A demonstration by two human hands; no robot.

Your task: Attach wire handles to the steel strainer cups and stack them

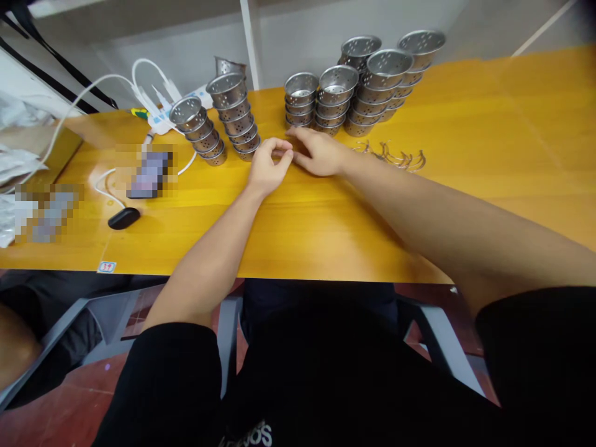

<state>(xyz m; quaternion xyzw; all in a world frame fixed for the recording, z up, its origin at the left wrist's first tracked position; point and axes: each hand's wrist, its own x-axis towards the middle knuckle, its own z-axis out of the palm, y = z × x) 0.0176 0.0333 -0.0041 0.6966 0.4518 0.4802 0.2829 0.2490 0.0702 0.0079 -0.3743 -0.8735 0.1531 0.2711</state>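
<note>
My left hand [271, 166] is closed in a pinch over the middle of the table; whatever may be between its thumb and fingers is too small to make out. Close beside it, my right hand [319, 152] has its fingers stretched out and apart, the lower fingertips nearly meeting the left thumb. Just behind the right hand stand stacks of perforated metal cups [338, 84]. A taller stack of the same cups [228, 93] rises behind my left hand. Several thin curved wire pieces [395, 156] lie beyond my right forearm.
Another leaning cup stack [189, 115] stands to the left. A phone [149, 176], a small black oval object [123, 218] and a white power strip [162, 119] with cables are on the yellow table [307, 242]. A neighbour's arm [16, 344] shows at lower left.
</note>
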